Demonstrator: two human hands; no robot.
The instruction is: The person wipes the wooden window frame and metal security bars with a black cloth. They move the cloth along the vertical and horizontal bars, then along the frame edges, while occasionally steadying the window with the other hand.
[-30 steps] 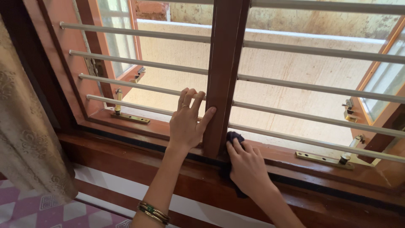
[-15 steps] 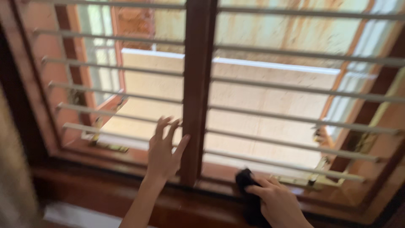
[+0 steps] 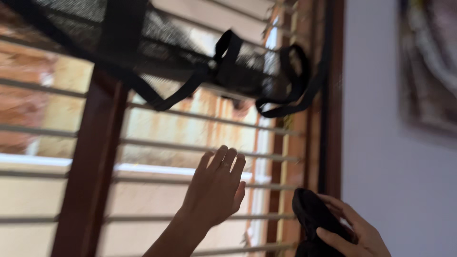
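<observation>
Right hand (image 3: 350, 228): near right, fingers closed in a grip on a dark cloth (image 3: 314, 216).
Left hand (image 3: 216, 188): open, fingers spread, raised before the window bars (image 3: 200, 148).
Wooden post (image 3: 93, 162): left, upright.
Black mesh with straps (image 3: 228, 57): far, hanging above.
Wall (image 3: 376, 119): right, pale, with a blurred picture (image 3: 428, 66).

Your left hand (image 3: 215, 188): bare, one ring on a finger, forearm unsleeved. Your right hand (image 3: 350, 233): bare, no sleeve showing.
</observation>
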